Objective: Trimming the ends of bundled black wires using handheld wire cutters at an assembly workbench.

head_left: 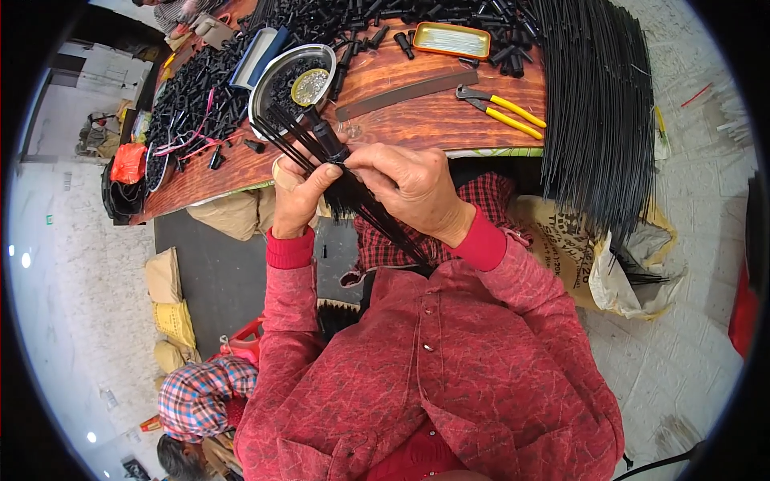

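Above my lap, just off the table's near edge, my left hand is closed around a bundle of thin black rods. The rods slant from upper left down toward my lap. A black stepped plastic tube stands up out of the same grip, tilted to the left. My right hand is closed in a pinch at the tube's lower end, beside the left thumb. What its fingertips hold is too small and covered to make out. A tan wrap covers part of my left hand.
On the wooden table are a metal bowl of small black parts, a yellow-rimmed tray of thin pins, yellow-handled pincers and a flat metal bar. Long black rods overhang the right edge. A person sits at lower left.
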Demonstrator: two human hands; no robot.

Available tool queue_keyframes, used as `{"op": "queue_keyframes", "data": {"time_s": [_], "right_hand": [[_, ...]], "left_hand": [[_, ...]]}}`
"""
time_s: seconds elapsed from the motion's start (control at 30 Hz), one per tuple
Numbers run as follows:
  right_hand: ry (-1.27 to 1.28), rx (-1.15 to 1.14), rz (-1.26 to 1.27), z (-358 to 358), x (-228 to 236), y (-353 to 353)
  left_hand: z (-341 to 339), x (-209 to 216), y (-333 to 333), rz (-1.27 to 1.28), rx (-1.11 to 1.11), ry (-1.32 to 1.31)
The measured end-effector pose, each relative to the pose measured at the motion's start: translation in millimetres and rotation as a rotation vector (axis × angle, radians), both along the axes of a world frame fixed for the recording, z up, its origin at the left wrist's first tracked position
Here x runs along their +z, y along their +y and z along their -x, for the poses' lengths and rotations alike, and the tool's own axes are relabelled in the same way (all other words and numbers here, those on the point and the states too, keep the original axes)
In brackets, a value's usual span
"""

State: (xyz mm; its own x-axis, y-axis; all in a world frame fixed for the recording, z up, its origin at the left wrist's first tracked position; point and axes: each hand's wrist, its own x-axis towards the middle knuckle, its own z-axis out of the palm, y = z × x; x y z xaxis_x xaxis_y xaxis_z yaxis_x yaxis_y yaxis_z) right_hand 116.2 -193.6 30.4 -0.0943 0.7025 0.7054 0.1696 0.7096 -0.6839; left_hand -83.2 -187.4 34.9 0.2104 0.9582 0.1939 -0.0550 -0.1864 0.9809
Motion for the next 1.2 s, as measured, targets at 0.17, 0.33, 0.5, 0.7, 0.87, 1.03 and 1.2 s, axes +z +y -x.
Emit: {"op": "queue_keyframes", "data": {"time_s": [0.17, 0.33, 0.5, 0.7, 0.87, 1.03, 1.2], "right_hand": [[-0.208, -0.046, -0.055, -8, 4, 6], [-0.297, -0.031, -0.129, -11, 4, 11], [-0.158, 0.009, -0.071, -9, -2, 10], [0.019, 0.094, 0.087, -3, -7, 8], [0.082, 0.213, 0.331, -4, -11, 8], [0.054, 0.197, 0.303, -5, -10, 8], [0.05, 0.128, 0.215, -7, -12, 6]], "left_hand": [[0, 0, 1, 0.051, 0.044, 0.011], [-4, 4, -1, 0.046, 0.05, -0.014], [-5, 5, -2, 0.045, 0.034, -0.015], [-2, 3, 1, 0.048, 0.01, 0.011], [-6, 6, 3, 0.06, -0.006, 0.02], [-8, 6, 2, 0.039, -0.003, 0.014], [-9, 2, 4, -0.004, 0.003, 0.013]]}}
